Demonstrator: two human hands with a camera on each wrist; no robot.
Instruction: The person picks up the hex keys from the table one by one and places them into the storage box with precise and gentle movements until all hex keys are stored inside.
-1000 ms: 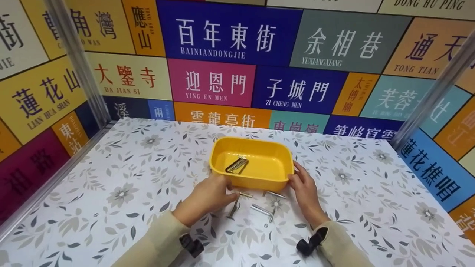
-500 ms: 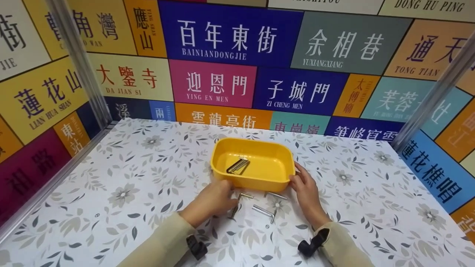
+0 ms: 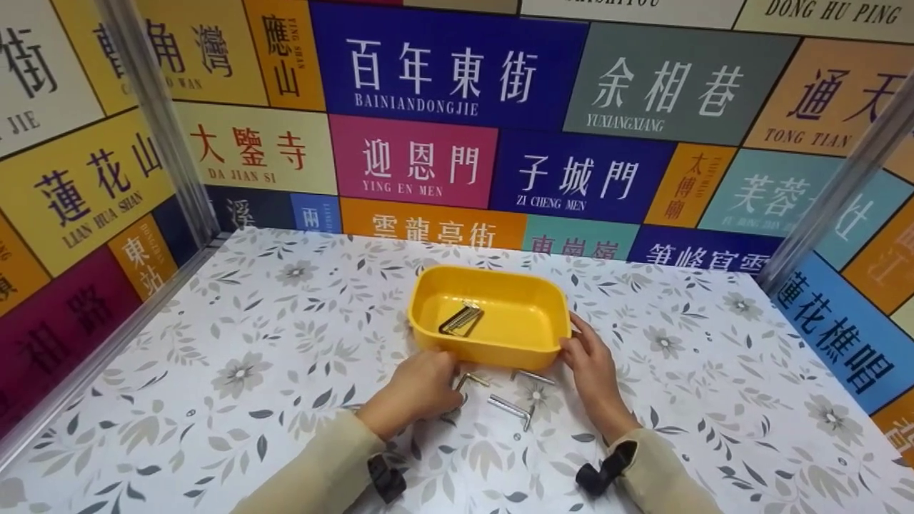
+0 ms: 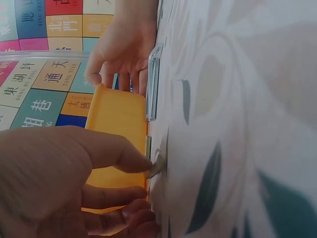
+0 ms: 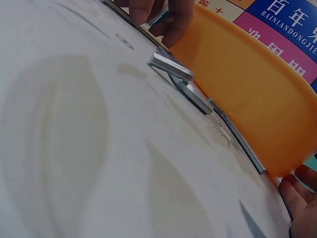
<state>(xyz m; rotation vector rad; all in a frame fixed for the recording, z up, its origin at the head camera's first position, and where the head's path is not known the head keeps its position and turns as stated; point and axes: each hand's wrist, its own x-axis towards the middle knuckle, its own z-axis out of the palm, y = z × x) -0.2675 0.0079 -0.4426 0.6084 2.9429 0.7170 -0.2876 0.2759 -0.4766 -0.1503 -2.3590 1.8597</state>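
A yellow plastic box [image 3: 493, 351] stands on the table with several hex keys [image 3: 461, 318] inside at its left end. My left hand [image 3: 421, 385] is low at its front left, over a brass-coloured hex key [image 3: 475, 379] lying on the table. In the left wrist view the thumb tip [image 4: 141, 162] touches this key, and the index finger is apart from the thumb. The hand hides part of the key. My right hand [image 3: 594, 368] holds the box at its front right corner. Silver hex keys [image 3: 510, 407] lie in front of the box, between the hands.
A white tablecloth [image 3: 285, 314] with leaf and flower patterns covers the table. Behind it rises a wall of coloured sign panels [image 3: 450, 64]. Clear upright strips [image 3: 828, 164] stand at the back corners. Black straps [image 3: 385, 480] are on both wrists.
My left hand has moved slightly right and now covers the long arm of the brass-coloured hex key. The right hand has stayed at the box, and the keys inside look unchanged.
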